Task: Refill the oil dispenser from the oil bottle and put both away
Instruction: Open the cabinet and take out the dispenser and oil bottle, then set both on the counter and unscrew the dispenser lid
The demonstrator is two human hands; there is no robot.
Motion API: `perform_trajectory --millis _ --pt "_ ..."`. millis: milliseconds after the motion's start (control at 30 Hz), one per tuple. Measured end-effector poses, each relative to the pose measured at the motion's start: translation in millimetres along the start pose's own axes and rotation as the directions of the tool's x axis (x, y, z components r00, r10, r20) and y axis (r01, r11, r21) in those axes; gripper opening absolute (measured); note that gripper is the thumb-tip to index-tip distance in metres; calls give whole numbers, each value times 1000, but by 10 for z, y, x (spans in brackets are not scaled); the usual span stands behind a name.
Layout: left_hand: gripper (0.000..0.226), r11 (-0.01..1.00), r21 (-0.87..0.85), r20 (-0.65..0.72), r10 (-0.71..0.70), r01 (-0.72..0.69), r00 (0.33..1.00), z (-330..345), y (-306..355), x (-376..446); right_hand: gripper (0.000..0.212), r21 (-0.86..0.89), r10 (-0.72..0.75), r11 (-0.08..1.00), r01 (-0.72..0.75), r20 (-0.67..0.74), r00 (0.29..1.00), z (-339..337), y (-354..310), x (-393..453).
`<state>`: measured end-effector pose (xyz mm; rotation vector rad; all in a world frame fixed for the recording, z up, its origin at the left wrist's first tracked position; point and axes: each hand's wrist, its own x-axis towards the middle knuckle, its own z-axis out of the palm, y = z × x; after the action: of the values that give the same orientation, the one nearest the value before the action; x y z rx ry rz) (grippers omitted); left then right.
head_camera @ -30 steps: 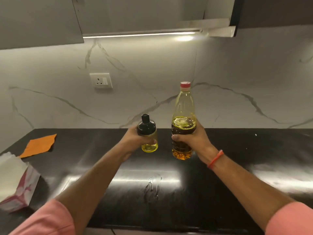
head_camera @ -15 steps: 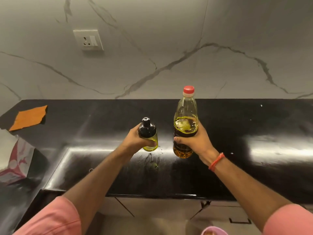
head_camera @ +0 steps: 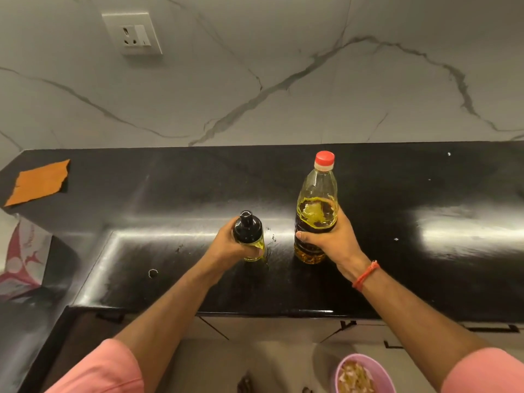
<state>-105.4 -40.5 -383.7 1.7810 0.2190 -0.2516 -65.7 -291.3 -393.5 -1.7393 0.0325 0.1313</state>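
Observation:
My left hand grips a small oil dispenser with a black cap and a little yellow oil at its base. To its right stands a tall clear oil bottle with a red cap, about half full of yellow oil, held round its middle by my right hand. Both stand upright on or just above the glossy black countertop, a short gap between them. Both caps are on.
An orange cloth lies at the counter's far left corner. A white and pink bag sits at the left edge. A wall socket is on the marble backsplash. A purple bowl shows below the counter's front edge, above cabinet doors.
The view has tilted downward, so the upper cabinets left the frame and the counter's front edge came in. Both hands brought the dispenser and bottle lower and nearer the front edge.

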Motion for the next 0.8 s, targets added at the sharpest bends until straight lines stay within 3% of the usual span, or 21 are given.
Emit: perform_trajectory --millis 300,633,800 --pt "59 1000 25 3 -16 16 1000 24 -103 35 82 8 13 1000 -12 -52 999 -4 181 -11" --pt "63 999 18 21 -31 31 999 35 -158 59 95 7 -2 1000 2 -32 999 6 266 -81" --pt "66 998 22 39 -54 53 998 52 -168 49 87 -9 5 1000 -6 -26 1000 -1 327 -75"
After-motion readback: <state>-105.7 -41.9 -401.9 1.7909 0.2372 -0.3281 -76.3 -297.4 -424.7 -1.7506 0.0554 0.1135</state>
